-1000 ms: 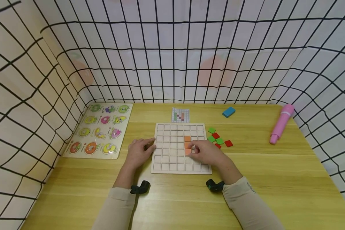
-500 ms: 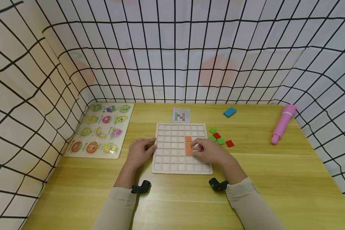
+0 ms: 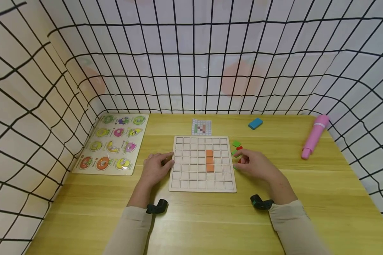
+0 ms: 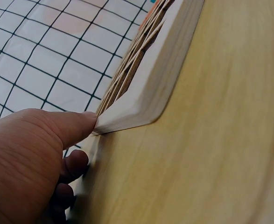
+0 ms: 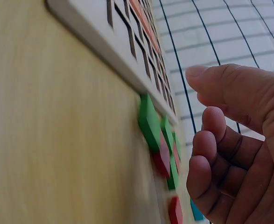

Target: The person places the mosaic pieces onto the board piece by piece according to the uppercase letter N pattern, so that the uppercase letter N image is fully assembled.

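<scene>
A square wooden grid board [image 3: 190, 177] lies on the table with a column of three orange square tiles [image 3: 209, 160] set in its cells. My left hand [image 3: 155, 168] rests at the board's left edge; in the left wrist view its thumb touches the board's side near a corner. To the right of the board, my right hand [image 3: 256, 164] hovers over loose tiles with thumb and fingers apart and nothing between them. The right wrist view shows green tiles [image 5: 149, 122] and red tiles [image 5: 175, 211] beside the board; the head view hides most of them behind that hand.
Behind the board lies a small printed grid card [image 3: 201, 127]. A fruit puzzle board [image 3: 110, 145] is at the left. Further back right are a blue block [image 3: 255, 123] and a pink cylindrical object [image 3: 315, 136]. Grid-patterned white walls [image 3: 191, 53] enclose the table.
My right hand has moved right, from beside the orange tiles to above the loose tiles, uncovering the board's right side. My left hand has stayed at the board's left edge.
</scene>
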`<state>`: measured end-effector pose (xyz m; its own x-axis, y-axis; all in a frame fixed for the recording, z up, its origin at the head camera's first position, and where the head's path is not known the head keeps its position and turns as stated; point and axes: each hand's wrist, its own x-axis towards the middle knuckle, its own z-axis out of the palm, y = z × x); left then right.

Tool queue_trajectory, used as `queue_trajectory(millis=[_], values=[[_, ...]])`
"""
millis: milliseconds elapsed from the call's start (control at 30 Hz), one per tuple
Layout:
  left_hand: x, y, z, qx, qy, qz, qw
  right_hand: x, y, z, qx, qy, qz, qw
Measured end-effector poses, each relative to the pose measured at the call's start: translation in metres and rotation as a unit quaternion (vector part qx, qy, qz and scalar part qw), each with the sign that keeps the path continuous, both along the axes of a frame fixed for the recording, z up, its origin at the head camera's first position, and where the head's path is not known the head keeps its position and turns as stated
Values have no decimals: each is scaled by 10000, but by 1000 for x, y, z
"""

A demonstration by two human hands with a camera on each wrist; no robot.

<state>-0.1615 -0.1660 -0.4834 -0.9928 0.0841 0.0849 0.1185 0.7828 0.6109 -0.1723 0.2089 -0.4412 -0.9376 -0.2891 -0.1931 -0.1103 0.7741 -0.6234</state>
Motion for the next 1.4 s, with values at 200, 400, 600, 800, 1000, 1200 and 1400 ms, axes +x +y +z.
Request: queue_trajectory(millis=[200, 400, 600, 800, 1000, 1200, 1400], values=[[0, 0, 0, 48, 21, 10, 10000, -1, 29, -2, 40, 108, -170, 9998], [0, 0, 0, 42, -69, 24, 10000, -1, 52, -3, -55, 159, -454, 9988], [0, 1, 0, 18, -106, 27, 9999, -4, 67, -9, 92, 113, -556, 9983], [-1, 0, -1, 3, -102, 33, 9999, -7, 74, -16, 117, 46, -602, 9981], [0, 0, 0, -4, -136, 53, 9999, -9, 73, -19, -54, -19, -659, 9978], [0, -1, 0, -34, -116, 49, 9999, -9, 71, -20, -147, -98, -649, 9977], [0, 0, 0, -42, -127, 50, 9999, -10, 72, -23, -132, -94, -582, 9982]])
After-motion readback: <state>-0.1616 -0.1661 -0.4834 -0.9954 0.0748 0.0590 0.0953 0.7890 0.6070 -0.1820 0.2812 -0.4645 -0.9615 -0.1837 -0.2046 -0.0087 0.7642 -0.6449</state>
